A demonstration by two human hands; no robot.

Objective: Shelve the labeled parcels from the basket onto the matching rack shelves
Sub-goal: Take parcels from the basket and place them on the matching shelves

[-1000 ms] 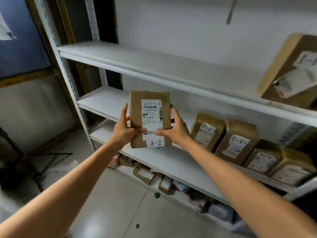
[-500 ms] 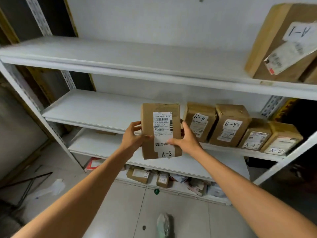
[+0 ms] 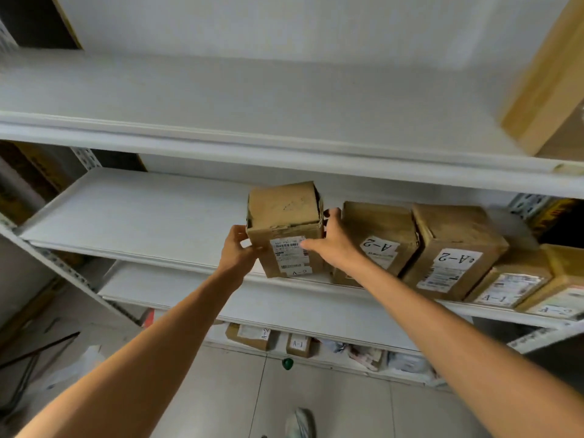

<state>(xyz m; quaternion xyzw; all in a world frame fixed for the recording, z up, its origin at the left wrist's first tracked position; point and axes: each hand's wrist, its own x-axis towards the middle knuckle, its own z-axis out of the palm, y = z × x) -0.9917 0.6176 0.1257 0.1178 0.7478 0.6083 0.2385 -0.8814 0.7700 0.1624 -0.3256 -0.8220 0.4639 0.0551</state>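
Parcel (image 3: 284, 216) between left hand (image 3: 235, 251), right hand (image 3: 335, 245)

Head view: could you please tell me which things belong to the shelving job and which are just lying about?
Job: held parcel, left hand, right hand, middle shelf, shelved A-2 parcels.
Lying about: green object, dark rods, both on floor.

Brown cardboard parcel (image 3: 286, 229), white label with black print. White rack shelf (image 3: 132, 213). Beside that parcel, more brown boxes (image 3: 379, 238), white labels. Below, pale grey floor (image 3: 221, 390), a green dot (image 3: 287, 363).
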